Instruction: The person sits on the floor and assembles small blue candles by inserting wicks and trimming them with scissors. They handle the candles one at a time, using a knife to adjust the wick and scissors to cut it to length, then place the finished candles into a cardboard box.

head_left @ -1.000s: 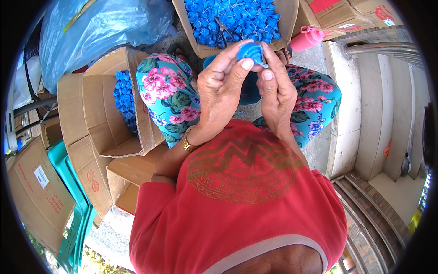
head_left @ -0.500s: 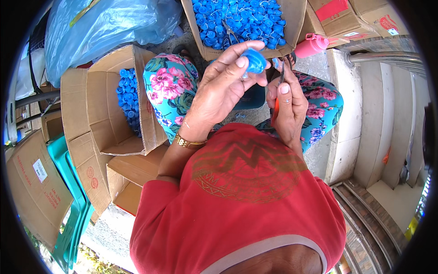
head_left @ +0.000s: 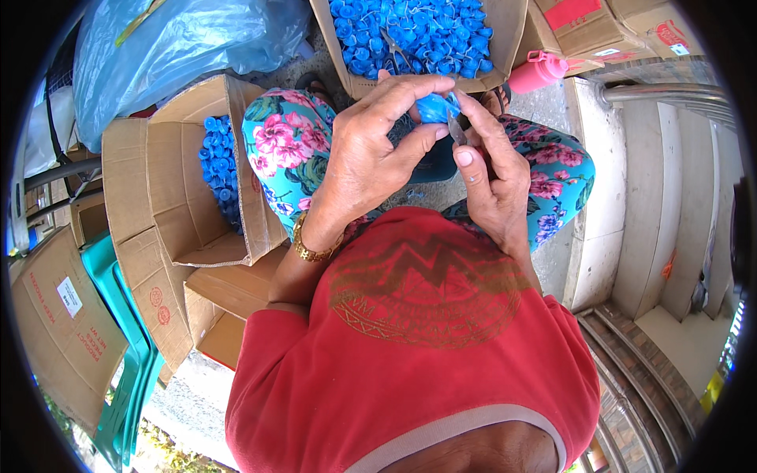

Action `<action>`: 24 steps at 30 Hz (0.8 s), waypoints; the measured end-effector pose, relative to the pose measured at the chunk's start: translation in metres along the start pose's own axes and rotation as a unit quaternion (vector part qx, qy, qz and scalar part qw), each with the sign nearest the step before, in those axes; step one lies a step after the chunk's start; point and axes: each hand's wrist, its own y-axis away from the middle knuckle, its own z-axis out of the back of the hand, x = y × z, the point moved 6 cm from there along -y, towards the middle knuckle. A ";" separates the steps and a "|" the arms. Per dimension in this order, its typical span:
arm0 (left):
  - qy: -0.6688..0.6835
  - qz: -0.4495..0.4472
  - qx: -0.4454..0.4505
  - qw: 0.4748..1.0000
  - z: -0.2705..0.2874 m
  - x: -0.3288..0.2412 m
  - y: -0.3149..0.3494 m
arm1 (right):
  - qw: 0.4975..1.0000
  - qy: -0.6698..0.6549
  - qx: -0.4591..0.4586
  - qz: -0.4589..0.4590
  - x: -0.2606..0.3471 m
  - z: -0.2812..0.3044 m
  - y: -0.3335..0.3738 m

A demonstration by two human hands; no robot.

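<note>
Between the thumb and fingers of my left hand (head_left: 367,142) is a small, shiny blue plastic piece (head_left: 434,109), rounded like a little cup. My right hand (head_left: 498,165) grips a small knife (head_left: 456,131), its dark pointed blade up against the blue piece. The knife's handle is hidden in the palm. Fingers of the right hand also reach the far side of the piece. Both hands meet above my lap. Beyond them stands a cardboard box (head_left: 511,35) full of similar blue pieces (head_left: 426,31) with whitish strings, and a pair of scissors (head_left: 398,49) lies on top.
At my left, an open cardboard box (head_left: 185,173) holds more blue pieces (head_left: 220,162). A blue plastic bag (head_left: 189,59) lies behind it, and green plastic furniture (head_left: 130,347) stands nearer. A pink bottle (head_left: 538,73) sits far right, near a metal rail (head_left: 666,93) and pale steps (head_left: 643,181).
My hands have come together. The right hand has brought the blade to the blue piece, and the orange handle seen before is now covered. The left hand has turned, palm less visible.
</note>
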 end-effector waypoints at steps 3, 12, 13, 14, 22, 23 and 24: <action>-0.092 -0.045 0.008 0.995 0.003 -0.013 -0.002 | 0.999 0.034 0.004 0.017 0.004 0.001 -0.003; -0.021 0.006 -0.020 1.000 -0.008 0.007 0.003 | 0.996 -0.051 -0.057 -0.052 -0.021 -0.003 0.004; 0.006 0.009 -0.021 1.000 -0.010 0.010 0.003 | 0.989 -0.103 -0.061 -0.086 -0.026 -0.004 0.005; 0.078 0.034 -0.021 0.996 -0.013 0.012 0.003 | 0.976 -0.169 -0.064 -0.118 -0.030 -0.006 0.006; 0.522 0.194 0.011 0.830 -0.021 0.029 0.008 | 0.981 -0.163 -0.035 -0.100 -0.019 -0.002 0.009; 0.542 0.198 0.013 0.817 -0.023 0.031 0.009 | 0.986 -0.142 -0.034 -0.085 -0.017 -0.001 0.008; 0.549 0.202 0.011 0.811 -0.023 0.031 0.009 | 0.990 -0.120 -0.034 -0.070 -0.015 0.001 0.007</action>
